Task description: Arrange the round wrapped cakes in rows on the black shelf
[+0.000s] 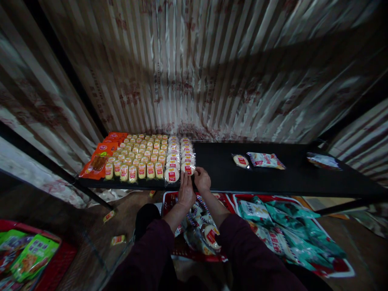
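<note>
On a black shelf [273,178] lie rows of small yellow snack packs [142,155] and two columns of round white cakes in clear wrap [180,155]. My left hand [185,192] has its fingers straight up against the front of the right column. My right hand [202,180] is curled beside it, touching the frontmost round cake pack [188,168] at the shelf's front edge.
Orange packets [101,157] lie at the shelf's left end. A single round cake [241,161], a red-and-white bag [266,160] and another bag [323,161] lie further right. Below, red crates hold green bags [281,226] and more cakes [209,234]. Loose packs lie on the floor [118,239].
</note>
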Demonstrator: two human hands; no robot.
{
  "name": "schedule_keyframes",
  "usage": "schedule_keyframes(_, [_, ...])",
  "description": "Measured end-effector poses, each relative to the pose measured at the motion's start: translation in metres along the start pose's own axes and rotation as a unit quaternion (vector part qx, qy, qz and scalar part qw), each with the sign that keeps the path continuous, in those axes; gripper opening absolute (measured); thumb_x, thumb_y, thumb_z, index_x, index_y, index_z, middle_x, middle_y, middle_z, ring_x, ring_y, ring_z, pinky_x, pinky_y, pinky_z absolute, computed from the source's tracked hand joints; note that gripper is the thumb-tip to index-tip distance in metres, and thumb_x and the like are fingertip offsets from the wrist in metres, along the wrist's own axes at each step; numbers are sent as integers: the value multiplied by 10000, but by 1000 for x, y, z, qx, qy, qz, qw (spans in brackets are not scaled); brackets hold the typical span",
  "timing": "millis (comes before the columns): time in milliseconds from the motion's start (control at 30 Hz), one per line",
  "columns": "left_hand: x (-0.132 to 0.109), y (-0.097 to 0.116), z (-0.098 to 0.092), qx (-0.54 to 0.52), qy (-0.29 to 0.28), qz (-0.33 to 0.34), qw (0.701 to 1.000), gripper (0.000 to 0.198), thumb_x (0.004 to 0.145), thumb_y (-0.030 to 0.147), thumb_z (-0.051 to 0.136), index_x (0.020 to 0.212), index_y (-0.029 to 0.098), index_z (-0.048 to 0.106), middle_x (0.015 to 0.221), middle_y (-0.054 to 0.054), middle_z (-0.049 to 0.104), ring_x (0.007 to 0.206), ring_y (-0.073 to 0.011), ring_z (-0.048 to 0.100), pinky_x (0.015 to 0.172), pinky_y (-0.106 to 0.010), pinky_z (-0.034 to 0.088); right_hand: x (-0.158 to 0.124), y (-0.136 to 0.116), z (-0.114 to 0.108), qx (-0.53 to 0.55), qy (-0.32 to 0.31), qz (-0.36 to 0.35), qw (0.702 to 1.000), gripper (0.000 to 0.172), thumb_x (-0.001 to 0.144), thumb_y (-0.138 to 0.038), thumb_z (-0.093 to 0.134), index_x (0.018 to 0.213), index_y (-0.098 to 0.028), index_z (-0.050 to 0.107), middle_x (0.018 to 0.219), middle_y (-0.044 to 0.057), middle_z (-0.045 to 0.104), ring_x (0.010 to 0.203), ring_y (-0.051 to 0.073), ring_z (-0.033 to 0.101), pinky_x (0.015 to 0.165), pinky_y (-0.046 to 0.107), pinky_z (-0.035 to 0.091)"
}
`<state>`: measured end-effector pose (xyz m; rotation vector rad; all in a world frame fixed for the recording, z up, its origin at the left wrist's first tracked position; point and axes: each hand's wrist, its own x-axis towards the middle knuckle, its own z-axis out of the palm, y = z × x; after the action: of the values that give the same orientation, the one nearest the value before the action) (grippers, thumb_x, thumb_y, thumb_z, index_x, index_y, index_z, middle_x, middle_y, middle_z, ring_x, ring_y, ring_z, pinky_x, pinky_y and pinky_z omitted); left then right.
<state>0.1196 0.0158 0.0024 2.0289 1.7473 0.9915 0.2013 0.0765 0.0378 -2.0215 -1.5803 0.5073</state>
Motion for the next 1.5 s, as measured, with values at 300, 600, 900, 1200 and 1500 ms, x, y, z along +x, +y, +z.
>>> schedule_keyframes(300, [2,-5,8,23,4,9,1000,598,752,23,360,1349,-20,379,1483,-224,271,1415,-274,56,1140,-486,252,-9,3,0,-34,27,-23,999,389,885,-291,470,1271,-268,514,1140,68,571,956,184,598,756,282,442])
schedule_keyframes(600, [6,-11,18,33,17,24,999,545,810,74,365,1350,5,382,1493,-212,264,1417,-277,40,1130,-500,278,-10,12,3,-19,28,-97,995,400,885,-268,429,1276,-245,510,1163,75,566,973,192,574,810,297,446])
schedule_keyframes(900, [9,-7,16,60,6,29,998,575,804,63,357,1368,-49,335,1472,-243,283,1403,-280,-25,1146,-502,229,-3,18,14,-9,79,-170,982,445,880,-343,404,1274,-167,512,1226,118,561,1102,239,478,960,380,385])
schedule_keyframes(1200, [6,-9,17,74,7,29,997,640,793,1,311,1429,12,237,1498,-202,234,1401,-239,-18,1146,-468,240,4,13,13,4,40,-172,984,558,880,-399,399,1371,-134,395,1284,121,554,1141,234,471,967,361,375])
schedule_keyframes(1500, [-12,-2,-2,136,66,90,984,630,818,21,333,1438,91,249,1502,-143,275,1416,-226,26,1144,-502,246,6,14,16,-5,18,-135,991,591,884,-381,413,1421,-157,303,1275,102,556,1142,234,468,948,350,382])
